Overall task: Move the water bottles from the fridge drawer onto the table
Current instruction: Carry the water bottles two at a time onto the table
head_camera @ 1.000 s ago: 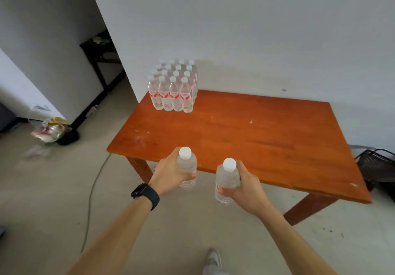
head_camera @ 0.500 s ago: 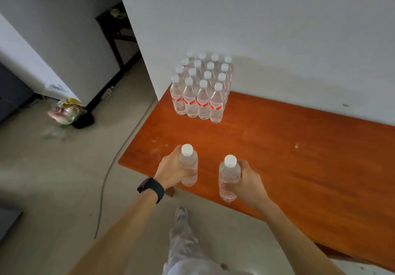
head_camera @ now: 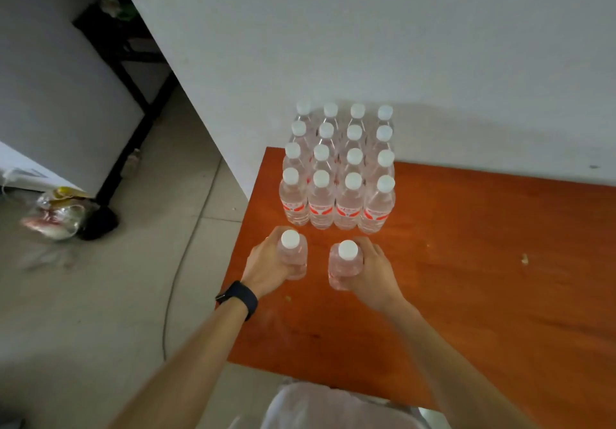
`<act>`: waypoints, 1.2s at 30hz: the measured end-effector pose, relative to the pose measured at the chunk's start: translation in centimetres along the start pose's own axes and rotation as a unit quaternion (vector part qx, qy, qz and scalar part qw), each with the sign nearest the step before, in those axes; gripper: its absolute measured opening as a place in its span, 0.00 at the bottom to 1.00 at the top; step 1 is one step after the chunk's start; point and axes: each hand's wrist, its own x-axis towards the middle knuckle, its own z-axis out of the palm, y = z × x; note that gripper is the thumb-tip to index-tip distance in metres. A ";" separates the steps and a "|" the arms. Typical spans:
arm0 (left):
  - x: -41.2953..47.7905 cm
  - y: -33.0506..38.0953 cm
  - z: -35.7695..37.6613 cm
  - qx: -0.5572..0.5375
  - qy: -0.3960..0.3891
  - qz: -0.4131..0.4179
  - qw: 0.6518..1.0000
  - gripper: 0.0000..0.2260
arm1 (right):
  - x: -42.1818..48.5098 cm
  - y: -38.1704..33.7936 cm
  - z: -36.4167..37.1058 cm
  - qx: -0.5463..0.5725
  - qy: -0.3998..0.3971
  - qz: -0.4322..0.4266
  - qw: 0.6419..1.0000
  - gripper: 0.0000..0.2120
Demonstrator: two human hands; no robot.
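Tabletop point(head_camera: 466, 278), orange, carries a four-by-four bottle block point(head_camera: 338, 175) at its far corner. Just before it, the left hand point(head_camera: 266, 268) grips the left bottle point(head_camera: 293, 255) and the right hand point(head_camera: 370, 272) the right bottle point(head_camera: 345, 263), both upright. Best lowered straight, flush with the front row.

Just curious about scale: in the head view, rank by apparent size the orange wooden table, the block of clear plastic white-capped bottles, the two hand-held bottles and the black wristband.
1. Orange wooden table
2. Block of clear white-capped bottles
3. Left-hand bottle and right-hand bottle: look alike, unranked
4. Black wristband
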 end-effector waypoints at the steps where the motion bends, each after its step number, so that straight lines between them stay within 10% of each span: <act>1: 1.0 -0.1 -0.5 0.004 -0.005 0.008 1.000 0.29 | 0.9 -0.8 0.2 0.009 0.017 -0.006 1.000 0.34; 20: 5.4 -3.5 -0.8 -0.129 0.005 0.018 0.992 0.42 | 6.0 -0.8 3.4 0.205 0.080 0.080 0.972 0.39; 29: 7.3 -6.5 0.9 -0.100 -0.099 -0.067 0.988 0.53 | 7.6 1.5 6.7 0.192 -0.022 0.168 0.967 0.41; 36: 9.5 -7.1 2.5 -0.067 -0.103 -0.061 0.991 0.37 | 9.1 1.8 8.2 0.163 -0.012 0.183 0.969 0.36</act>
